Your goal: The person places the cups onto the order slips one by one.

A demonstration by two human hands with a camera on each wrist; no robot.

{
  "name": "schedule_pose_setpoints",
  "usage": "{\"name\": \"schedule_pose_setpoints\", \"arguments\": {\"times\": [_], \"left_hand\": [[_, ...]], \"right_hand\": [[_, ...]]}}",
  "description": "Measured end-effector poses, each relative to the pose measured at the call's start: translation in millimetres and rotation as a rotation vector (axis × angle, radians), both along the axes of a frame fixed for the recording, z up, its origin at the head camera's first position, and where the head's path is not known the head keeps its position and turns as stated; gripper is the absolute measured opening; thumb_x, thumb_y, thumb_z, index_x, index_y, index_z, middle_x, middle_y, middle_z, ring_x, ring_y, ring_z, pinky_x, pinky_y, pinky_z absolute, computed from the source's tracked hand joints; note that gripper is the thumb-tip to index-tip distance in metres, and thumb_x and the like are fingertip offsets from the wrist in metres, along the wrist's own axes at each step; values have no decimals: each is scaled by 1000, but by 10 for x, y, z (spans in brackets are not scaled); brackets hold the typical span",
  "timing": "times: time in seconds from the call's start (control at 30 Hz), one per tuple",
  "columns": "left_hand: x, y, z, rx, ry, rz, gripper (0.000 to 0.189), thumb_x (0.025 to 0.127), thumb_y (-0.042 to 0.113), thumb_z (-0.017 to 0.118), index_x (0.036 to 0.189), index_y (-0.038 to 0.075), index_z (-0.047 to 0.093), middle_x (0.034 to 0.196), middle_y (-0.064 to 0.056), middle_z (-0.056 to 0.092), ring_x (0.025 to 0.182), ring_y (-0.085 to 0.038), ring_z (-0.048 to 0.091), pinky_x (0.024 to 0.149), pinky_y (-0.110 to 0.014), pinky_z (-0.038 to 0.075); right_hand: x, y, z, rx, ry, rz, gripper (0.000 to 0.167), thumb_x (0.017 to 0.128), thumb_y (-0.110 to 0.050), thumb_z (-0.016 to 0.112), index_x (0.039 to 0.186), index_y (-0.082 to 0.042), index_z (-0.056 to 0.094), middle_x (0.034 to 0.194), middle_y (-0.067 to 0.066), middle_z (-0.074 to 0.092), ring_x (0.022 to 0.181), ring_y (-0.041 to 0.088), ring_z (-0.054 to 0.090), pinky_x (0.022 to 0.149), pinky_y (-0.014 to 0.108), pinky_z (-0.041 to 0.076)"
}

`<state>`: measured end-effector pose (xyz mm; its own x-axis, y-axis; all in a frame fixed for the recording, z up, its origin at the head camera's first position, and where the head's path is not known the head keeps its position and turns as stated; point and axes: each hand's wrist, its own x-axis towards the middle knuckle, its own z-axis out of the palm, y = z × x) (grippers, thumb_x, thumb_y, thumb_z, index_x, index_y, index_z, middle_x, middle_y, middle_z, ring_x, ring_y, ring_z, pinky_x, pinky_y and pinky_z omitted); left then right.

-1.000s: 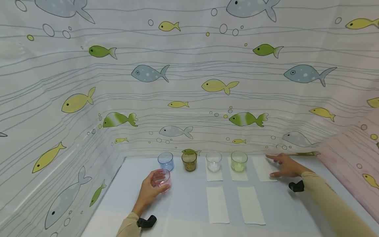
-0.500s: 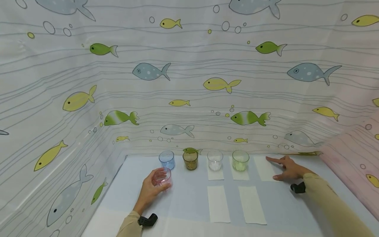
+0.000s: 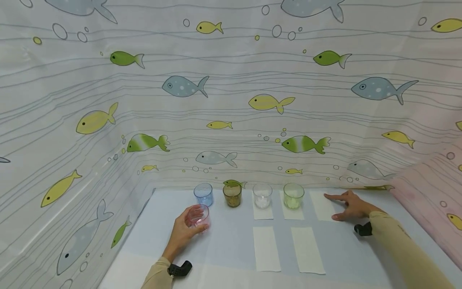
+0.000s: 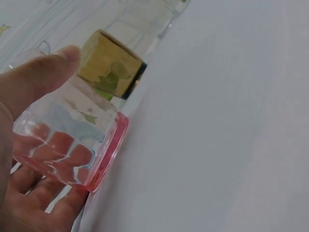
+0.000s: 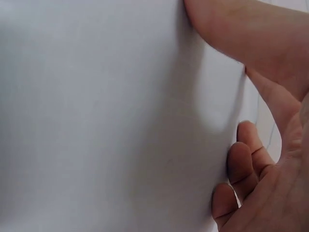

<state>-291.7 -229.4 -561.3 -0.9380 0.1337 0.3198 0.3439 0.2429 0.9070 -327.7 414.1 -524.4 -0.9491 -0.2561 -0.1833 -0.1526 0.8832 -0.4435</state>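
Observation:
My left hand (image 3: 183,232) grips a pink-tinted clear glass (image 3: 203,220), thumb on one side and fingers round the other. The left wrist view shows its thick pink base (image 4: 113,150) right at the table surface. Behind it stand a blue glass (image 3: 203,196) and an amber glass (image 3: 232,196). At the right, my right hand (image 3: 355,208) touches a white paper strip (image 3: 321,208), index finger stretched to its far end and thumb near its close end. The right wrist view shows the other fingers (image 5: 240,162) loosely bent by the pale surface.
A clear glass (image 3: 262,197) and a green glass (image 3: 293,196) stand on two more white strips in the back row. Closer to me lie two strips, a left one (image 3: 266,249) and a right one (image 3: 308,249). A fish-patterned curtain (image 3: 231,88) encloses the table.
The head view has shifted slightly. My right fingertips have moved a little toward me along the strip. My left hand keeps its grip on the pink glass in about the same place.

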Motion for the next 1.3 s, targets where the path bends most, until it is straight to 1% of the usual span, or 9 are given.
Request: {"name": "schedule_pose_setpoints", "arguments": {"times": [0.1, 0.27, 0.43, 0.63, 0.8, 0.97, 1.07, 1.17, 1.3], "left_hand": [[8, 20, 25, -4, -14, -2, 74, 77, 3, 94, 143, 4, 60, 134, -22, 71, 124, -39, 69, 97, -21, 57], [36, 42, 69, -10, -31, -2, 72, 76, 3, 94, 141, 3, 61, 133, -21, 72, 124, -38, 69, 98, -20, 57], [42, 107, 181, -28, -13, -10, 70, 78, 6, 94, 140, 5, 62, 131, -21, 73, 123, -36, 70, 99, -22, 58], [59, 332, 453, -21, 22, -55, 71, 78, 10, 94, 142, 10, 63, 132, -15, 74, 127, -33, 68, 103, -28, 56], [29, 585, 717, -25, 85, -109, 73, 77, 10, 95, 142, 13, 63, 135, -12, 73, 129, -31, 67, 103, -26, 56], [-69, 888, 1037, -38, 145, -165, 73, 76, 9, 96, 142, 13, 63, 134, -10, 72, 127, -31, 67, 101, -28, 57], [-147, 1083, 1204, -52, 171, -195, 74, 76, 9, 96, 143, 14, 63, 134, -9, 72, 127, -29, 67, 103, -31, 57], [-223, 1283, 1333, -51, 190, -237, 75, 76, 9, 96, 143, 14, 63, 134, -9, 73, 128, -28, 67, 106, -39, 56], [-305, 1533, 1464, -42, 211, -310, 76, 76, 7, 96, 144, 12, 62, 136, -9, 73, 131, -28, 66, 109, -51, 55]], "right_hand": [[10, 0, 14, 0, 1, 5, 95, 82, -50, 89, 158, -10, 48, 124, 30, 45, 108, 39, 47, 82, 48, 45], [32, -7, 15, -40, -18, 16, 96, 82, -49, 89, 158, -9, 47, 125, 31, 44, 113, 45, 50, 88, 59, 50], [49, 0, -15, -59, -33, 4, 96, 81, -47, 90, 158, -10, 47, 123, 29, 44, 113, 45, 49, 87, 55, 50], [50, 10, -15, -54, -25, 1, 95, 82, -47, 90, 159, -10, 47, 124, 30, 44, 118, 49, 49, 93, 66, 48], [49, 4, -7, -47, -31, 2, 96, 82, -48, 90, 159, -11, 47, 129, 33, 44, 122, 51, 48, 96, 68, 47], [58, 17, 22, -42, -33, 1, 96, 82, -46, 91, 159, -11, 47, 130, 33, 43, 122, 53, 48, 97, 69, 48], [59, 24, 43, -46, -30, -1, 96, 82, -45, 91, 159, -12, 47, 130, 32, 43, 121, 52, 50, 97, 69, 49], [56, 21, 50, -41, -31, -4, 95, 82, -45, 91, 160, -12, 47, 129, 30, 44, 119, 48, 50, 96, 66, 50], [49, 14, 40, -43, -27, -1, 95, 81, -45, 92, 159, -13, 48, 129, 30, 44, 119, 46, 50, 96, 64, 49]]}}
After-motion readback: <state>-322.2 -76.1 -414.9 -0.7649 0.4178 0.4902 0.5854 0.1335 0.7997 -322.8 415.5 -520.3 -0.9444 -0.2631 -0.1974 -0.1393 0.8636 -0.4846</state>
